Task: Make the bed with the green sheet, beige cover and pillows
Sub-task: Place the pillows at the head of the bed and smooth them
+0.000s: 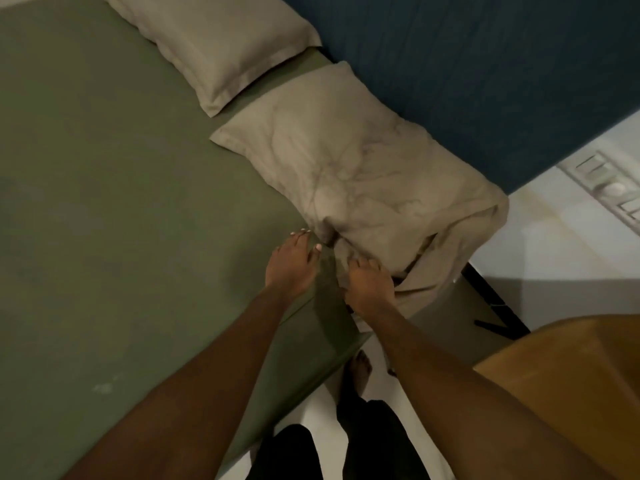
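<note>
The bed (304, 382) is seen from above and from its side; it is covered by the green sheet (104, 202), which is stretched smooth across the mattress and drawn down over the near edge. Two beige pillows are laid at the head, against a dark blue headboard (485, 64). The far pillow (221, 46) is set flat and smooth on the sheet; the near pillow (346, 174) is creased, and its loose end is slumped over the side of the bed. A narrow strip of green is left showing between the two.

The left hand (292, 263) is laid on the sheet just beside the near pillow's corner; its fingers (301, 237) are held straight, with the tips touching the edge of the pillow, and nothing is gripped. The right hand (369, 282) is placed at the same corner — its fingers (356, 263) are curled down into the bunched beige fabric of the near pillow, which is gripped there.

A bare foot (360, 368) is planted on the pale floor (540, 258) beside the bed; a piece of wooden furniture (571, 375) is seen at the lower right, and a switch panel (606, 178) is mounted on the wall beyond the headboard.
</note>
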